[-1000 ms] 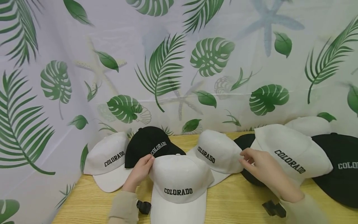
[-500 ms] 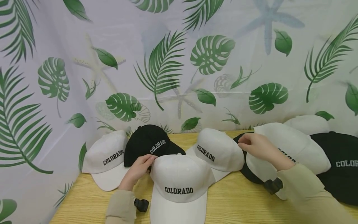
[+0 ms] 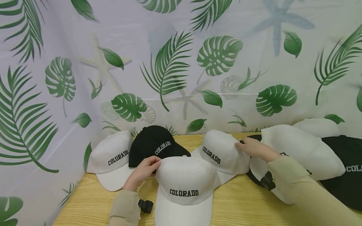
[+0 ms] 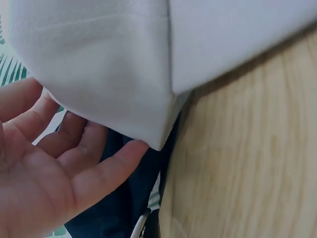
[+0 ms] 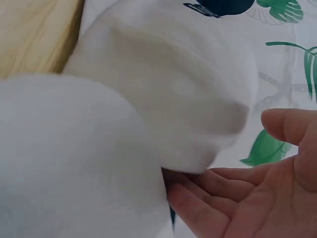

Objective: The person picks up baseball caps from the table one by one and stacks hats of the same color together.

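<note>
You had one yellowish wood-grain table (image 3: 234,204); behind the table, one whitish backdrop (image 3: 127,81), printed with green leaves (image 3: 219,56), starfish (image 3: 279,18) and shells (image 3: 230,84); leaf print also flanked the table's left.

Front white cap (image 3: 185,182) and far-right black cap (image 3: 346,185) partly beyond head view.

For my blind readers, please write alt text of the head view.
A person's left hand touches the front white COLORADO cap; the right hand is at another white cap behind. More black and white caps flank them on a wooden table before leaf-patterned cloth.
</note>
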A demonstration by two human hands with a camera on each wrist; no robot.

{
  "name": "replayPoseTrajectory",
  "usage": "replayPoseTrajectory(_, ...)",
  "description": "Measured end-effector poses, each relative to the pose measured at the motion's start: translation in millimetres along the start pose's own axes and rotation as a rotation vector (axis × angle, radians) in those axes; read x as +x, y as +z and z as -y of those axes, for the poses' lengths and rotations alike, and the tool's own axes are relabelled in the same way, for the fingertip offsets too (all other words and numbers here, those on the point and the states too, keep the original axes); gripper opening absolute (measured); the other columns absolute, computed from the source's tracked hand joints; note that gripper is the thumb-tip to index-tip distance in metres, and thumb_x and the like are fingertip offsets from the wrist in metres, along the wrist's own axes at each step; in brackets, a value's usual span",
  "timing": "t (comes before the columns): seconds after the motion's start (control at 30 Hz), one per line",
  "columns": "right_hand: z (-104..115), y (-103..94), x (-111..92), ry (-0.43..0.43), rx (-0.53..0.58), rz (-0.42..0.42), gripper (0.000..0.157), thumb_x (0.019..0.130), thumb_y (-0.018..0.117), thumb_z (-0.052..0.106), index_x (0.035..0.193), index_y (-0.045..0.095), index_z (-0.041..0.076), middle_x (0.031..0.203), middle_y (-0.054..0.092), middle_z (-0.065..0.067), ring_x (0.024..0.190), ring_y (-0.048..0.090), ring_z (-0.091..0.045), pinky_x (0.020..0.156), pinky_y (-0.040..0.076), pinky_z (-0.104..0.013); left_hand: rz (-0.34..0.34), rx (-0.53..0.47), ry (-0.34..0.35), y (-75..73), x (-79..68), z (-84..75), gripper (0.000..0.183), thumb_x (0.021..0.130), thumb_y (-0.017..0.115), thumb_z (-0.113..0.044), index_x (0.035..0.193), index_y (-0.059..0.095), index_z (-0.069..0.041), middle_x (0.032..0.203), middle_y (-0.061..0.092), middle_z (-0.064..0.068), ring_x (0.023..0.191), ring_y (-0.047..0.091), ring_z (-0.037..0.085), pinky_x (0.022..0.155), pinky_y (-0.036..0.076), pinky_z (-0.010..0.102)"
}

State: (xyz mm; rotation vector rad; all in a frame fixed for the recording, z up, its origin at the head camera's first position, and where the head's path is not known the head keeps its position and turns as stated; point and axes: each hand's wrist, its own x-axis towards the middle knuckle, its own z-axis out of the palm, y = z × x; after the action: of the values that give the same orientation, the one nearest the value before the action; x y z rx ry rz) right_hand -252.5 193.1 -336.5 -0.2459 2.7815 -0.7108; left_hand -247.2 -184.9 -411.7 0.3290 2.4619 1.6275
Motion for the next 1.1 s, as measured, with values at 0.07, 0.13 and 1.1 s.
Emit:
replayPoseTrajectory(0.07,0,2.4,3,-0.004,0.033,-0.003,0.052,0.094,0.038,0.027,0.117,0.04,-0.019,0.116,0.042,-0.036,0.104,0.043,-0.045,0.08,0.039,-0.049,0.011,-0.016,-0.002,0.5,0.7,1.6,0.014,0.092,0.047,-0.011,0.095,0.054,0.001,0.09,0.052,0.006,0.081,0.048,0.018,0.07,0.046,0.043)
replayPoseTrajectory(0.13,-1,4.3,6,-0.014,0.07,-0.014,0.048,0.094,0.039,0.025,0.114,0.044,-0.018,0.114,0.045,-0.034,0.102,0.045,-0.044,0.079,0.04,-0.048,0.014,-0.028,-0.004,1.1,1.0,2.3,0.013,0.092,0.047,-0.01,0.093,0.053,0.001,0.087,0.05,0.006,0.078,0.047,0.018,0.068,0.046,0.044)
replayPoseTrajectory(1.1,55,-54.1,-31,-0.338,0.312,-0.384,0.026,0.094,0.043,0.02,0.096,0.053,-0.004,0.075,0.048,-0.008,0.07,0.043,-0.016,0.061,0.036,-0.025,-0.087,-0.089,-0.029,2.1,1.4,-1.0,0.011,0.092,0.045,-0.008,0.087,0.05,0.001,0.083,0.047,0.007,0.08,0.047,0.021,0.067,0.048,0.047)
